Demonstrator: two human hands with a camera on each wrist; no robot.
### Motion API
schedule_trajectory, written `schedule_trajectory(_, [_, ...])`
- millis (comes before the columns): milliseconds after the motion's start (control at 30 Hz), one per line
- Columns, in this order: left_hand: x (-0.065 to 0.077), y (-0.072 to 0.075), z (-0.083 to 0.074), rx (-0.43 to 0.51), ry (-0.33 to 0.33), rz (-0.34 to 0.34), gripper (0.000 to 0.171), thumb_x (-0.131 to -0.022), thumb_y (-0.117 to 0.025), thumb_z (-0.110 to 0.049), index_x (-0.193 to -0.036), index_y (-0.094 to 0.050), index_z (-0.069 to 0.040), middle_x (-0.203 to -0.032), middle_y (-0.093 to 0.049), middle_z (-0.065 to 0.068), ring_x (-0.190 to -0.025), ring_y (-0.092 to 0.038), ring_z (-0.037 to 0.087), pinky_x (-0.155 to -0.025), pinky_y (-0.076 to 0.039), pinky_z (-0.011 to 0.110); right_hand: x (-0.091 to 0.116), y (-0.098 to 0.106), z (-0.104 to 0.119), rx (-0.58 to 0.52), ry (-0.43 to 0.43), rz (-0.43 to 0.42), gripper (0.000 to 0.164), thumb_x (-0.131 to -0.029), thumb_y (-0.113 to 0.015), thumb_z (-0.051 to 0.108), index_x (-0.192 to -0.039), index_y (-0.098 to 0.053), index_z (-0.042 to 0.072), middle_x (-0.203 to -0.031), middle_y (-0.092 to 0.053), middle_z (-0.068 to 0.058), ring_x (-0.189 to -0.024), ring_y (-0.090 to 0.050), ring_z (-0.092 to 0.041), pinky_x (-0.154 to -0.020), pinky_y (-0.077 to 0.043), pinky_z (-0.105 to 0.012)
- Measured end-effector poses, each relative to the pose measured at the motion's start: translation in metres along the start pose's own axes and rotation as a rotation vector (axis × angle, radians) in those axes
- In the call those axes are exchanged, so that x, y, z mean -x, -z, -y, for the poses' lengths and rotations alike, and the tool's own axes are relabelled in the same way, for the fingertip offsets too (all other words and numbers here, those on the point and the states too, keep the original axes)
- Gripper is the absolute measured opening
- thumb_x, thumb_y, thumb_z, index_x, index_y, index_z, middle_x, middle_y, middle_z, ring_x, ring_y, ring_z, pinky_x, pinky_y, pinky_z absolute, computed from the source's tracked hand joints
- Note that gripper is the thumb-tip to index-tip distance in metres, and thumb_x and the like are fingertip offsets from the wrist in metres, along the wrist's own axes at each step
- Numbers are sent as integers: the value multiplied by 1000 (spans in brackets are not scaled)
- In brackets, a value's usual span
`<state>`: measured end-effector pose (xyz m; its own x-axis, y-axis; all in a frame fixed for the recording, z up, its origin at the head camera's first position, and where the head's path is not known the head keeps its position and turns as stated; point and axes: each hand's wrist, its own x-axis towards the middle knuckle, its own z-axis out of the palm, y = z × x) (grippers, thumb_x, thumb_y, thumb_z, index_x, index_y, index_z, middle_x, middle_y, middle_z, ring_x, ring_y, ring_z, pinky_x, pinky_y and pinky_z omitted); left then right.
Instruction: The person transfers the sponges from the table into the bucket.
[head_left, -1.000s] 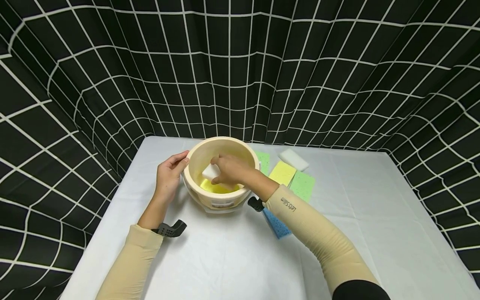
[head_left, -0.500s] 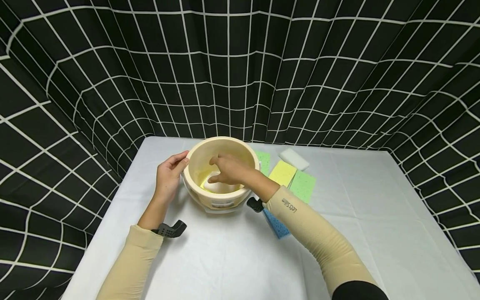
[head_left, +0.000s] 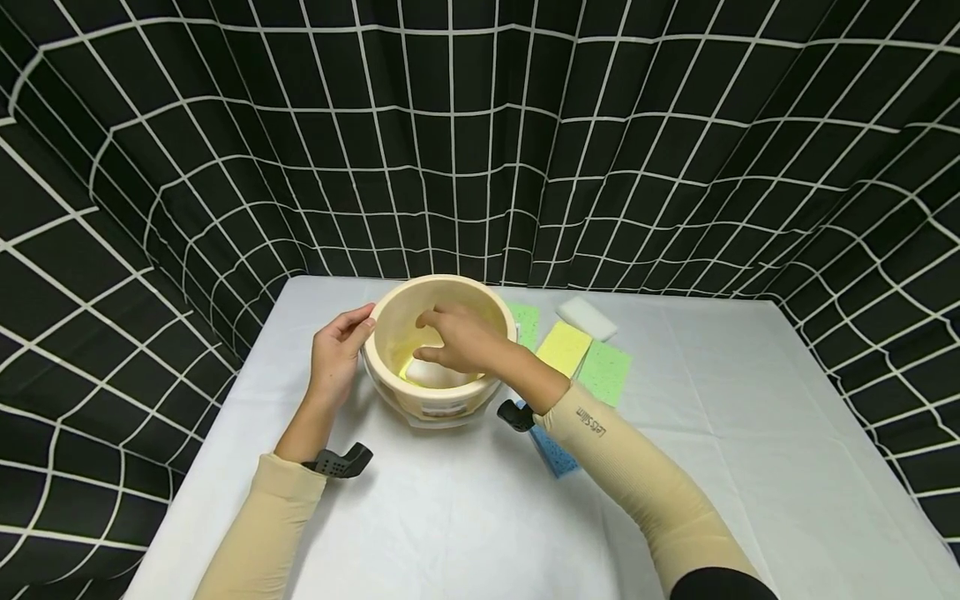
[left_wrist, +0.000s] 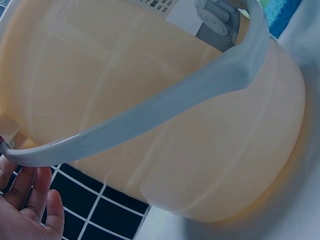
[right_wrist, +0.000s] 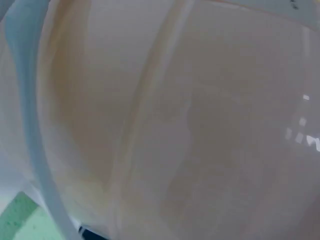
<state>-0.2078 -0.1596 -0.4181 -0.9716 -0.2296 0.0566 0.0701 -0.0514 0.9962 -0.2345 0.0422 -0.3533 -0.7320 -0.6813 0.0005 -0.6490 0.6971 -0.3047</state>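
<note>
A cream plastic bucket (head_left: 405,400) stands on the white-covered table. My left hand (head_left: 335,354) pinches its rim at the left side, thumb over the edge. In the left wrist view the fingers (left_wrist: 56,215) show below the pale handle (left_wrist: 150,117) that hangs along the wall. My right hand (head_left: 459,337) reaches inside the bucket with thumb and fingers spread, holding nothing visible. Below it lies a white sponge (head_left: 426,374), partly covering something yellow at the bottom. The right wrist view shows just the outer bucket wall (right_wrist: 200,125), so that hand is hidden there.
To the right of the bucket lie a yellow sponge (head_left: 564,346), a green sponge (head_left: 604,372), a second green sponge (head_left: 527,325), a white sponge (head_left: 587,317) and a blue sponge (head_left: 555,452) under the right forearm. A black grid curtain (head_left: 465,167) surrounds the table.
My right hand held the white sponge inside the bucket and has let it go; the sponge now lies lower, over the yellow. The left hand stays at the rim.
</note>
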Motion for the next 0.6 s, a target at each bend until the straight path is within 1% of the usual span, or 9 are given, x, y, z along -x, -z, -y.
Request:
schedule_trajectory(167, [1, 1, 0, -1, 5, 0, 34, -96, -60, -8, -127, -59, 4, -136, -57, 19, -103, -62, 2, -90, -54, 11, 14, 6, -3, -11, 31, -53, 41, -90, -69, 34, -123, -64, 9, -114, -64, -9, -108, -59, -25, -97, -50, -37])
schedule_trajectory(233, [2, 1, 0, -3, 5, 0, 34, -96, -60, -9, -127, -59, 4, -136, -57, 19, -102, -62, 1, -90, -54, 10, 22, 10, -5, -16, 39, -87, 39, -91, -68, 34, -121, -65, 10, -114, -64, -8, -109, -59, -23, -98, -51, -37])
schedule_trajectory(433, [1, 1, 1, -5, -8, -5, 34, -96, -60, -9, -127, -59, 4, -135, -57, 19, -102, -62, 2, -89, -54, 10, 45, 19, -14, -83, 86, -253, 30, -91, -68, 29, -114, -67, 9, -114, -64, -5, -115, -57, -21, -100, -51, -38])
schedule_trajectory(500, [1, 1, 1, -4, -9, -7, 34, -96, -60, -8, -127, -59, 4, -135, -58, 19, -101, -62, 2, -89, -54, 10, 53, 22, -17, -109, 86, -299, 29, -91, -68, 28, -113, -68, 9, -114, -64, -5, -114, -58, -21, -100, -52, -39])
schedule_trajectory(533, [1, 1, 1, -4, -10, -9, 33, -96, -60, -8, -127, -60, 4, -135, -58, 19, -101, -62, 2, -88, -54, 10, 57, 23, -18, -121, 81, -318, 29, -91, -68, 28, -113, -68, 9, -115, -64, -5, -111, -58, -21, -97, -53, -39])
schedule_trajectory(600, [0, 1, 0, -2, -8, -13, 33, -96, -59, -8, -127, -60, 3, -133, -59, 19, -100, -62, 2, -87, -55, 10, 66, 25, -21, -145, 66, -343, 28, -91, -68, 27, -113, -67, 10, -115, -63, -5, -98, -61, -20, -88, -55, -37])
